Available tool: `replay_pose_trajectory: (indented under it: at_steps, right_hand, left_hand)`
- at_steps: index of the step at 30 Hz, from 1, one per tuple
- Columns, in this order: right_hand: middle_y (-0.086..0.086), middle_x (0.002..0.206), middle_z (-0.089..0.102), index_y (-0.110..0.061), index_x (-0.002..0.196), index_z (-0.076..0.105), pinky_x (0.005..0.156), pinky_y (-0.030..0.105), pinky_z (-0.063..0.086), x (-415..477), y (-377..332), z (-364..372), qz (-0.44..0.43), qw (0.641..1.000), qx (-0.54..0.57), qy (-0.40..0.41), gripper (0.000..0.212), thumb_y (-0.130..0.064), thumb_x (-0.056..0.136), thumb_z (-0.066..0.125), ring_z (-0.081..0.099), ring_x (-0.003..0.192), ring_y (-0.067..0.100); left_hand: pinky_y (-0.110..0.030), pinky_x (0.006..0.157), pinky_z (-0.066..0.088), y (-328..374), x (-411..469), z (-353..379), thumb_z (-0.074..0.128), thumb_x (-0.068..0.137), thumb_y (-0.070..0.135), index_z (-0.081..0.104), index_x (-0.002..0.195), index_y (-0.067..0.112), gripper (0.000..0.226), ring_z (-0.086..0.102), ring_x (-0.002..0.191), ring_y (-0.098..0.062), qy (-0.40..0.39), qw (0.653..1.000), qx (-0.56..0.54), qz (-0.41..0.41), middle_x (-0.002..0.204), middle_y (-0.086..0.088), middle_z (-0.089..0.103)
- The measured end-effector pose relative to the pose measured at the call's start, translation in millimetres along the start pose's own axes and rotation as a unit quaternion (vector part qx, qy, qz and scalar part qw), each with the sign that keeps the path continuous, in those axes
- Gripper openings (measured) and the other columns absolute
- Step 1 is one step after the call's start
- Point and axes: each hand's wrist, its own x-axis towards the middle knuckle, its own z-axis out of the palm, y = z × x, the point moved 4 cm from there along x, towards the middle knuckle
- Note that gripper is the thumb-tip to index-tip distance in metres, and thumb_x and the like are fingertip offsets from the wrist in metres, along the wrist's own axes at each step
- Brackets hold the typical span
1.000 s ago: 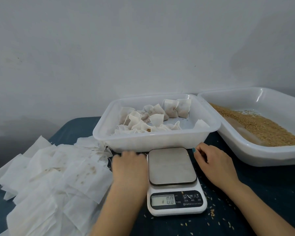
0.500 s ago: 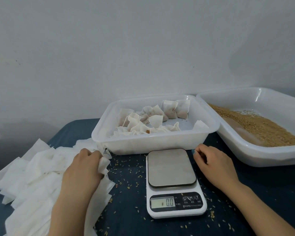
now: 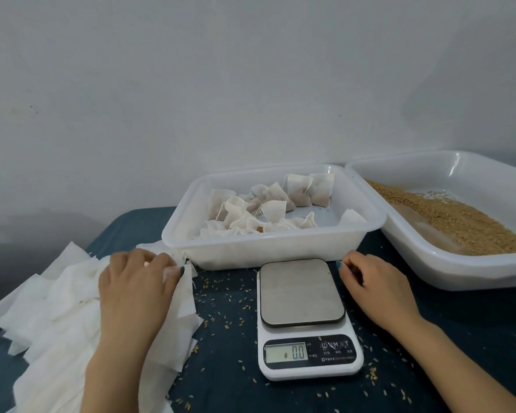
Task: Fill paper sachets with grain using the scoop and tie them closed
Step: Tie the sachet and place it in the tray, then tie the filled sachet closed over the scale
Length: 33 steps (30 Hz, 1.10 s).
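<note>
On the desk (image 3: pixel 459 338), dark blue and set against a plain wall, the largest item is the grain tray (image 3: pixel 489 272) at far right, tilted, with grain (image 3: pixel 447 222) banked along its near side. No scoop is visible in it or elsewhere.

Just left of it, rims nearly touching, stands the sachet tray (image 3: pixel 268 251), holding a loose heap of filled sachets (image 3: pixel 298 189) with strings trailing.

The empty sachets (image 3: pixel 57 293) lie as an overlapping spread at left. Its long axis runs from the near-left edge of the view up to the sachet tray's near-left corner, which its top end touches.

The scale (image 3: pixel 303 293) sits in front of the sachet tray, between the two hands, its platform bare and its display reading 0.0.

The left hand (image 3: pixel 134 287) rests on the upper right part of the spread, fingers curled, with a paper edge caught between thumb and fingers. The right hand (image 3: pixel 376 290) rests on the desk just beside the scale's right edge, fingers loosely curled, holding nothing visible.

Loose kernels (image 3: pixel 227 296) are scattered around the scale.

Assessment: one sachet is being separated for filling. The paper lies directly under the left hand; the grain lies up and to the right of the right hand, which is much the nearer to it. The sheets overlap, so more than one may lift.
</note>
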Motion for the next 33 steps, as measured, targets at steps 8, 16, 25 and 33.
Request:
replay_pose_trajectory:
  at_steps: [8,16,25,33]
  right_hand:
    - [-0.010,0.063,0.051,-0.035,0.076,0.049,0.048,0.022,0.027,-0.3,0.7,-0.8,-0.003,1.000,0.005,0.005,0.021,-0.046,0.092,0.042,0.048,0.058,0.004]
    - [-0.011,0.063,0.051,-0.037,0.076,0.049,0.048,0.023,0.029,0.2,1.8,0.3,-0.004,1.000,0.006,0.007,0.019,-0.046,0.091,0.043,0.048,0.058,0.003]
    - [-0.011,0.062,0.050,-0.036,0.075,0.049,0.047,0.023,0.026,0.4,1.0,-1.2,-0.004,1.000,0.004,0.011,0.019,-0.045,0.092,0.045,0.047,0.057,0.002]
    - [-0.012,0.062,0.050,-0.035,0.076,0.049,0.047,0.023,0.028,0.3,-0.9,-3.6,-0.010,1.000,0.005,0.021,0.018,-0.043,0.092,0.045,0.048,0.058,0.003]
  left_hand:
    - [-0.034,0.058,0.034,-8.1,4.8,-26.3,0.047,0.100,0.040,0.053,0.085,0.020,0.026,0.047,0.064,-0.031,0.183,0.966,-0.164,-0.078,0.064,-0.005,0.054]
    - [-0.039,0.060,0.031,-20.9,7.3,-10.4,0.038,0.106,0.030,0.050,0.098,0.010,0.025,0.045,0.065,-0.025,0.132,0.925,-0.319,-0.159,0.070,-0.001,0.049]
    - [-0.031,0.052,0.041,-22.2,11.4,10.5,0.037,0.103,0.008,0.042,0.108,0.027,0.021,0.048,0.061,-0.024,-0.063,0.888,-0.422,-0.173,0.072,-0.011,0.051]
    - [-0.013,0.040,0.042,27.3,-7.5,11.7,0.053,0.094,0.003,0.074,0.109,0.003,0.026,0.051,0.062,-0.008,-0.271,0.590,-0.739,-0.181,0.080,-0.007,0.062]
